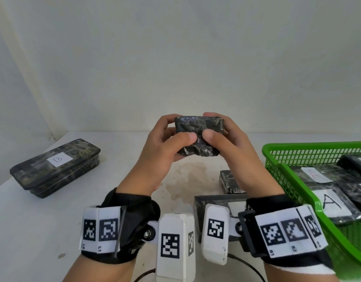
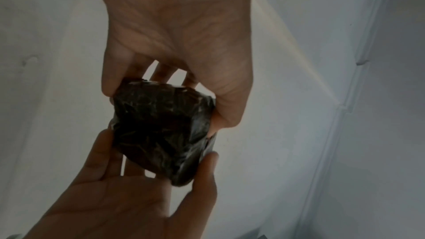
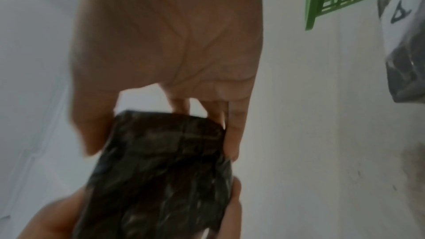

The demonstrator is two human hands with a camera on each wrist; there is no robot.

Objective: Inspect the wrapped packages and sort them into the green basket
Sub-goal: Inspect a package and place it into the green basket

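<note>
- Green plastic mesh forms the basket (image 1: 277,157) at the right edge of the white tabletop (image 1: 33,231); several dark wrapped packages lie in it, two with white labels marked "A" (image 1: 334,202).
- A long dark wrapped package with a white label marked "B" (image 1: 55,167) lies flat at the far left of the tabletop, well apart from both hands.
- A small dark package (image 1: 229,182) lies on the tabletop just left of the basket, partly hidden behind the right wrist; a flat dark-edged item (image 1: 216,200) sits below it, mostly covered by the wrist gear.
- A brownish stain (image 1: 187,180) marks the tabletop beneath the hands.
- The held package (image 1: 198,135) is a small blocky bundle in crinkled, glossy black film; no label shows on the faces in view.
- It is raised above the tabletop's middle, between both hands.
- The left hand (image 1: 163,147) grips its left side, thumb on the near face, fingers curled behind.
- The right hand (image 1: 230,147) grips its right side likewise, the two thumbs nearly touching.
</note>
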